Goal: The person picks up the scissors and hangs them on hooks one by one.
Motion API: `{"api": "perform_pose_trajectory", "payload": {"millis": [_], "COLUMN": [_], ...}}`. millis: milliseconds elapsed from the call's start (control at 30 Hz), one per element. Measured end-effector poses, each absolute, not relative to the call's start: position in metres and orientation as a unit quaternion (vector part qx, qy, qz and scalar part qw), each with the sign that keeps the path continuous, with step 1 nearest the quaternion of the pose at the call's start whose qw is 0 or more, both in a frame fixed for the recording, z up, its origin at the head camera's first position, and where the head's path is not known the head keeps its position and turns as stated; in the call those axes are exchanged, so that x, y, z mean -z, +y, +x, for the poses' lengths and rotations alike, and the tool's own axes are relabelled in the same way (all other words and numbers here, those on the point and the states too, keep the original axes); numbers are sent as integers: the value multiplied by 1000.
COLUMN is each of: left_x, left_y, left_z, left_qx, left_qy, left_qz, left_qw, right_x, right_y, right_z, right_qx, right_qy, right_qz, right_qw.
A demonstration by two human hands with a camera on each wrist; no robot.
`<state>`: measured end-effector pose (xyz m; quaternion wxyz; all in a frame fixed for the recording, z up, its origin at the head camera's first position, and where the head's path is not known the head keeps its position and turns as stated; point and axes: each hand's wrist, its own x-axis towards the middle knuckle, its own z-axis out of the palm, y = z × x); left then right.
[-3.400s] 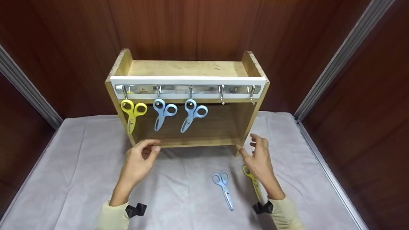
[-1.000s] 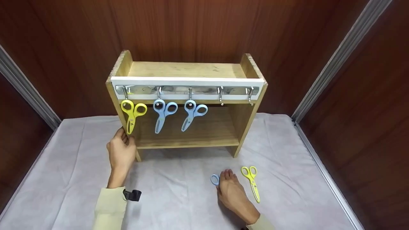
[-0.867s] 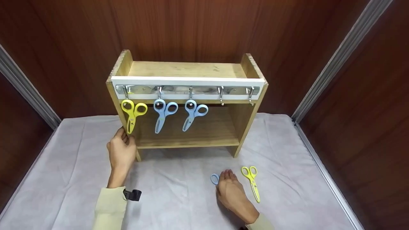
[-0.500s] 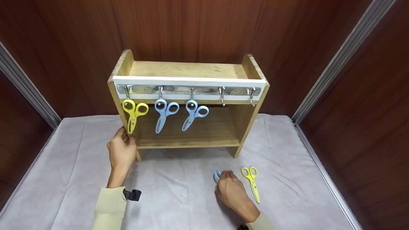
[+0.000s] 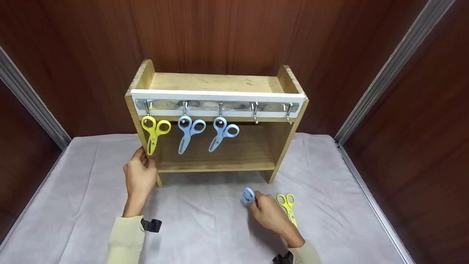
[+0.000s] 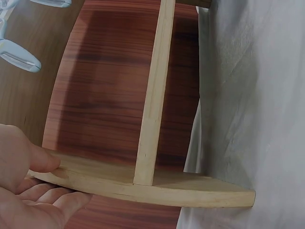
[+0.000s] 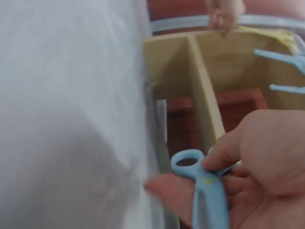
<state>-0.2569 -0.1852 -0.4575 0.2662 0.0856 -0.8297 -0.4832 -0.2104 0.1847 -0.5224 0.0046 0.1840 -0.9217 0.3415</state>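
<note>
My right hand [image 5: 270,213] pinches a pair of blue scissors [image 7: 209,191] near the handle loops, thumb on top, blades towards the palm side. In the head view the loops stick out left of the fingers and look lifted off the cloth. My left hand [image 5: 140,176] grips the left side panel [image 6: 119,186] of a small wooden shelf, thumb inside and fingers outside. Yellow scissors [image 5: 155,134] and two blue pairs, the middle scissors [image 5: 188,134] and the right-hand scissors [image 5: 221,134], hang by one loop each from the left three hooks.
A metal hook rail [image 5: 238,105] runs along the shelf's white front board; its two right hooks [image 5: 255,112] hold nothing. More yellow scissors [image 5: 287,205] lie on the grey cloth [image 5: 194,227], partly behind my right hand. Dark wooden panels [image 5: 227,36] surround the back and sides.
My left hand moved onto the shelf's left side panel and stayed there. My right hand came down to the blue scissors on the cloth, took hold of them, and has raised and turned them.
</note>
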Motion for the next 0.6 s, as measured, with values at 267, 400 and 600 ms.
{"api": "perform_pose_trajectory", "payload": {"millis": [267,400,600], "left_x": [458,459,458], "left_y": [-186,-187,-187], "left_z": [-257,-257,-258], "left_qx": [482,478,479], "left_qy": [-831,-832,-832], "left_qz": [82,83,82], "left_qw": [267,268,268], "right_x": [513,504,484], "right_y": [184,184,181], "right_z": [-220,-227,-235], "right_qx": [-596,-627,-677], "right_qy": [-782,-755,-708], "right_qz": [156,161,170], "right_qw": [-99,-104,-102]}}
